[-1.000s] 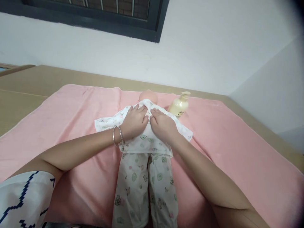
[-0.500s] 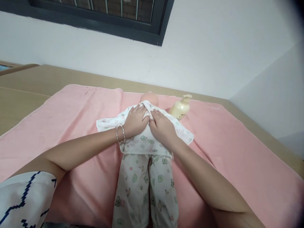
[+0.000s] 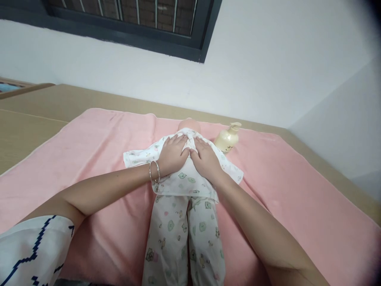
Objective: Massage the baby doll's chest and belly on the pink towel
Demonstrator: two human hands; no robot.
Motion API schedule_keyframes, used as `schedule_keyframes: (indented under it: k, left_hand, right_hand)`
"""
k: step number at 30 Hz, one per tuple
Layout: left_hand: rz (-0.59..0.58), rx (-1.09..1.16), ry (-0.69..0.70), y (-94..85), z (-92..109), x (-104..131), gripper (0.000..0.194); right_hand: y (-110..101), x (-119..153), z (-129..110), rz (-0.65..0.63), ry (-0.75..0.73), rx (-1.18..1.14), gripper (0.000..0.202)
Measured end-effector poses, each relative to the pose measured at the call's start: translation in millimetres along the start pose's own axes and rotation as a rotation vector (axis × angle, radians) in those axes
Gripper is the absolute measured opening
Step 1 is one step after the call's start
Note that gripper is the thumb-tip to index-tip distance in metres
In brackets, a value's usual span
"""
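Note:
A baby doll lies face-hidden on a pink blanket [image 3: 101,135], dressed in a white printed top [image 3: 187,180] and matching trousers [image 3: 169,238]. Only the rounded crown of the doll's head [image 3: 189,124] shows past the collar. My left hand [image 3: 174,154] rests flat on the left of the doll's upper body, fingers stretched toward the collar, two silver bangles at the wrist. On the right side of the same top, my right hand [image 3: 206,159] also lies flat with its fingers out. The two thumbs nearly meet in the middle. Neither hand grips anything.
A cream pump bottle [image 3: 227,139] stands on the blanket just right of the doll's head. Under the blanket is a wooden surface [image 3: 35,109], bordered by a white wall [image 3: 253,71] with a dark-framed barred window [image 3: 205,39] above.
Both hands stay on the doll's top, the right fingers shifting slightly beside the collar. The cloth near the collar looks smoother. The whole view has moved a little.

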State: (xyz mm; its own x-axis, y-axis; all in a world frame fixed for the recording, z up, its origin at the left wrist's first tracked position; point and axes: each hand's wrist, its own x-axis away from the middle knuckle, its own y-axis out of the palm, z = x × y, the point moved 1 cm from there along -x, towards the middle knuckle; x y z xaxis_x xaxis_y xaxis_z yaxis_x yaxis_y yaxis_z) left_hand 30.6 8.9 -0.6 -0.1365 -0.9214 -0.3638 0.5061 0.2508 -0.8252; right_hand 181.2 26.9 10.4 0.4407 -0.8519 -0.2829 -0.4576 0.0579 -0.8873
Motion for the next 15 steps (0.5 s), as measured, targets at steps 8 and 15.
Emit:
schedule_keyframes:
  k: [8,15]
  left_hand:
    - [0.034,-0.092,0.059,0.0,4.9,7.3,0.053]
    - [0.066,-0.046,0.067,1.5,2.6,7.5,0.052]
  right_hand:
    - [1.0,-3.1,4.6,0.010,-0.036,0.003,0.059]
    - [-1.7,4.8,-7.8,0.032,-0.006,0.027,0.056]
